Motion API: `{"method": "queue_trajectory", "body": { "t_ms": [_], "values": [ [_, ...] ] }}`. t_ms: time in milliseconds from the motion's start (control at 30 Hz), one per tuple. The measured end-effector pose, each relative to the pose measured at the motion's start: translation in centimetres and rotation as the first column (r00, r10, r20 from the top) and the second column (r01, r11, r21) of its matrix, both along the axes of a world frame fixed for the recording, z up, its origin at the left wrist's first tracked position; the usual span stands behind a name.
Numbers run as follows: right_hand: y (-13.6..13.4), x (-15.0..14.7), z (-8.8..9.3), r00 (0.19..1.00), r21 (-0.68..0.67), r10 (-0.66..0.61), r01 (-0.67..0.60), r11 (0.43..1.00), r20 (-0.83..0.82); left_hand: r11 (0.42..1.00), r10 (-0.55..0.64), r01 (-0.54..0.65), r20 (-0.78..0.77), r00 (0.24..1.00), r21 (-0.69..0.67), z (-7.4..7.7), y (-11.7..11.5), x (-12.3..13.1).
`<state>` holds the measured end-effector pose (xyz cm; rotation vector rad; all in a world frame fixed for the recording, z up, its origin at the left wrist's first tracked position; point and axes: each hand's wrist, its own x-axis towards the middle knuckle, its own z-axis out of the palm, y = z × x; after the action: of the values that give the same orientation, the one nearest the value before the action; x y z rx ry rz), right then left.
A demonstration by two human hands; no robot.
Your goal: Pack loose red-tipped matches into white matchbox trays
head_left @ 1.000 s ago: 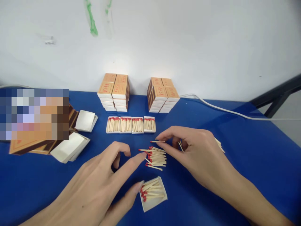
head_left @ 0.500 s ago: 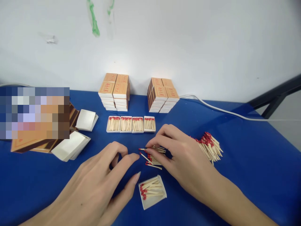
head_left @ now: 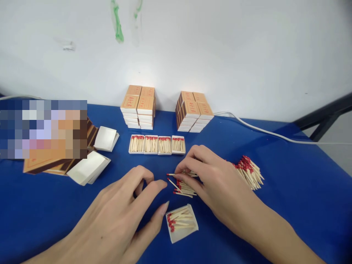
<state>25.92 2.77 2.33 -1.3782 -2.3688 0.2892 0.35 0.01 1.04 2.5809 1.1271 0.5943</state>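
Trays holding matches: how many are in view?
5. A row before the stacked boxes: first tray, second tray, third tray, fourth tray. The fifth tray lies by the left hand. Others may hide behind the blurred patch.

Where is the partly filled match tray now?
Head view, lower centre: the tray lies on the blue table, beside the left hand, below the match pile.
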Motion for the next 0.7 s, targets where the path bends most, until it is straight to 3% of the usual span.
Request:
{"method": "queue_trajectory", "body": {
  "t_ms": [367,700],
  "values": [
    [-0.17,0.3,0.07,0.994,-0.027,0.027,-0.024,0.999,0.106,1.0,-0.013,0.013,0.01,1.0,-0.001,-0.09,-0.05,0.1],
    [-0.07,-0.49,0.7,0.995,-0.128,-0.076,0.067,0.99,-0.07,1.0,0.002,-0.002,0.02,1.0,-0.02,0.24,-0.26,0.26]
  ]
}}
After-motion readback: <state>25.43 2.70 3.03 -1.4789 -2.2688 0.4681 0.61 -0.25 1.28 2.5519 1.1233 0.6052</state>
